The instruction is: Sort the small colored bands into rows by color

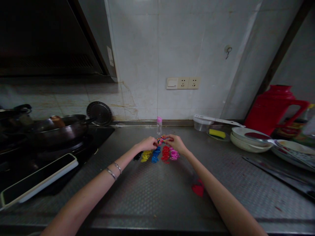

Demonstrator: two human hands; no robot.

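Note:
My left hand [148, 143] and my right hand [176, 143] meet over a metal counter [157, 193], fingers pinched together on a small multicoloured bundle of rubber bands [161, 140] held between them. Just below the hands lie small piles of bands sorted by colour: black [137, 156], yellow [146, 156], blue [156, 154], red [165, 154] and pink [174, 154]. A small clear bottle with a pink cap [159, 126] stands right behind the hands. Bracelets circle my left wrist.
A dark wok [57, 129] sits on the stove at left, a phone [36, 180] lying near it. At right are stacked plates [249, 139], a yellow sponge [217, 133], a red thermos jug [274, 106] and a knife [278, 172]. A red scrap [198, 189] lies by my right forearm.

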